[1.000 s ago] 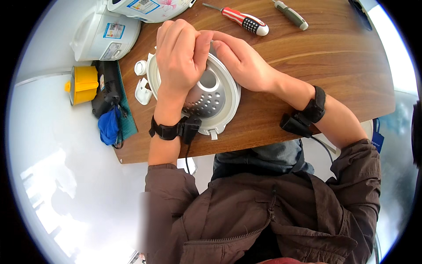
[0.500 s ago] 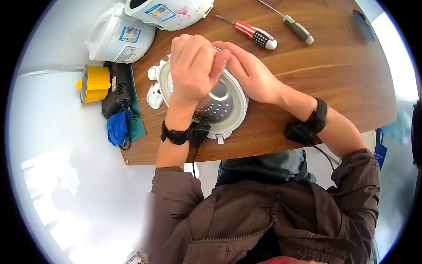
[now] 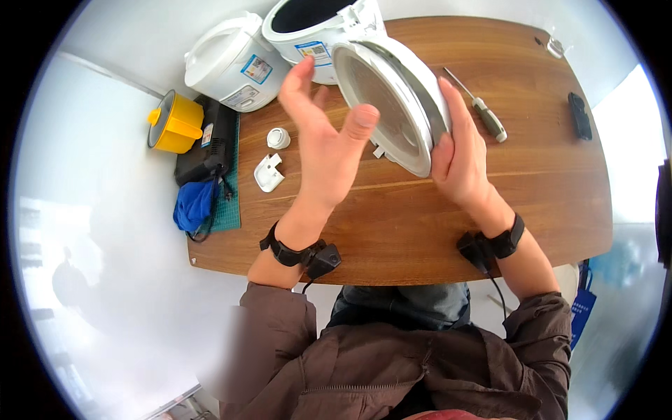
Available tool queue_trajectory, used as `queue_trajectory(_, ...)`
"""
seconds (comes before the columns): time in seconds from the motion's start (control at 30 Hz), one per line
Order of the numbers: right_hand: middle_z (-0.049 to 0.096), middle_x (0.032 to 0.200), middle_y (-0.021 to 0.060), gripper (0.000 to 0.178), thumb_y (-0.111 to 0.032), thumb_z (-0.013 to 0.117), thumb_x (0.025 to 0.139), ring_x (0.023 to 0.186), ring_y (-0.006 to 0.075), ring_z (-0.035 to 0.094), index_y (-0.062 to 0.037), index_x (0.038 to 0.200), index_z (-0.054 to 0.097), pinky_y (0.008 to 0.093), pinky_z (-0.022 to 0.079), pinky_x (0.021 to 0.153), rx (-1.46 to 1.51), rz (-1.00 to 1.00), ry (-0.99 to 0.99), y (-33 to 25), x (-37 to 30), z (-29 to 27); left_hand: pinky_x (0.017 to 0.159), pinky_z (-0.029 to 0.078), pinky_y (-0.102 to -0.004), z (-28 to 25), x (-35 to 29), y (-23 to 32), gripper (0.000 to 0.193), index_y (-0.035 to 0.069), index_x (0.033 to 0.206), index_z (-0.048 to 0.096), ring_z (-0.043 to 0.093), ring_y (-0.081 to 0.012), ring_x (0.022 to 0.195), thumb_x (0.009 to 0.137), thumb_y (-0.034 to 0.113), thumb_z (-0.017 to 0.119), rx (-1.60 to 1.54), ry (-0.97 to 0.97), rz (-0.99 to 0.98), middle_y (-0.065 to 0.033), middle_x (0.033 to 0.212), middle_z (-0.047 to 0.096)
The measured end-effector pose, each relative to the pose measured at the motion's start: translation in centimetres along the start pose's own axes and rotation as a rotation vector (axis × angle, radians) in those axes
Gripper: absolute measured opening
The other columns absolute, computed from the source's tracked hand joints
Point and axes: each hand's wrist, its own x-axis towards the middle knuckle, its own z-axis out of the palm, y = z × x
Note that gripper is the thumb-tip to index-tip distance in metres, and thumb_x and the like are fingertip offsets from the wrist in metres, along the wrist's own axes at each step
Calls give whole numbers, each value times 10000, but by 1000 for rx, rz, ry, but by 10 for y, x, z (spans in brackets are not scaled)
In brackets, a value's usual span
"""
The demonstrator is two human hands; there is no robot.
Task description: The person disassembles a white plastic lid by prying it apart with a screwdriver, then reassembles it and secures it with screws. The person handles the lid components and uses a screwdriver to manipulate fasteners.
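My right hand (image 3: 462,150) grips the rim of a white rice cooker lid (image 3: 383,105), which is lifted off the table and tilted steeply, its inner side towards the left. My left hand (image 3: 323,143) is raised just left of the lid with fingers apart, and nothing is in it. A small round white cap (image 3: 278,138) and a white curved plastic piece (image 3: 269,173) lie on the table to its left. Behind the lid stands an open white rice cooker body (image 3: 325,74) with a dark inside.
A closed white rice cooker (image 3: 227,66) stands at the far left, near a yellow container (image 3: 178,126), a black case (image 3: 203,157) and a blue cloth (image 3: 194,206). A grey-green screwdriver (image 3: 490,120) and a black object (image 3: 579,115) lie right on the wooden table (image 3: 532,189).
The lid has gone from lying on the table under both hands to being held up and tilted in my right hand. My left hand has let go. The red-striped screwdriver is out of sight.
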Motion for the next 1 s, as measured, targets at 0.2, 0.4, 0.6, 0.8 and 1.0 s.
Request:
queue_trajectory(0.2, 559, 1297, 365, 603, 14, 504, 883, 1070, 484, 639, 163, 1455, 387, 490, 583, 864, -49, -202, -58, -11, -5, 5, 1189, 367, -460, 9, -2, 16, 1169, -20, 1604, -48, 304, -331, 1486, 922, 425, 790, -360, -37, -211, -238, 1618, 159)
queue_trajectory(0.4, 554, 1339, 357, 581, -30, 483, 927, 1085, 483, 641, 165, 1465, 382, 499, 578, 889, -135, -241, -41, -7, -8, 9, 1082, 472, -394, 3, 3, 20, 1054, -20, 1614, -105, 441, -278, 1390, 969, 214, 695, -414, -69, -317, -206, 1611, 224)
queue_trajectory(0.6, 549, 1384, 333, 574, -50, 457, 965, 1123, 464, 642, 143, 1497, 356, 485, 558, 942, -84, -128, -72, -8, -6, 9, 1179, 321, -373, 4, 3, 29, 786, -5, 1615, 147, 404, -197, 1396, 975, 114, 588, -430, -19, -322, -119, 1527, 417)
queue_trajectory(0.8, 554, 1376, 324, 567, -51, 447, 970, 1098, 450, 647, 112, 1508, 366, 461, 559, 915, -72, -87, -53, -5, -2, 10, 1179, 336, -377, -4, -1, 26, 833, 1, 1634, 68, 393, -210, 1418, 965, 62, 560, -441, -41, -340, -131, 1555, 386)
queue_trajectory(1.0, 567, 1336, 320, 565, -55, 451, 963, 1083, 455, 646, 107, 1499, 376, 475, 567, 894, -52, -79, -77, -10, 0, 9, 1117, 411, -355, -9, -14, 19, 889, 13, 1632, -41, 441, -199, 1344, 973, 38, 555, -427, -16, -263, -148, 1544, 355)
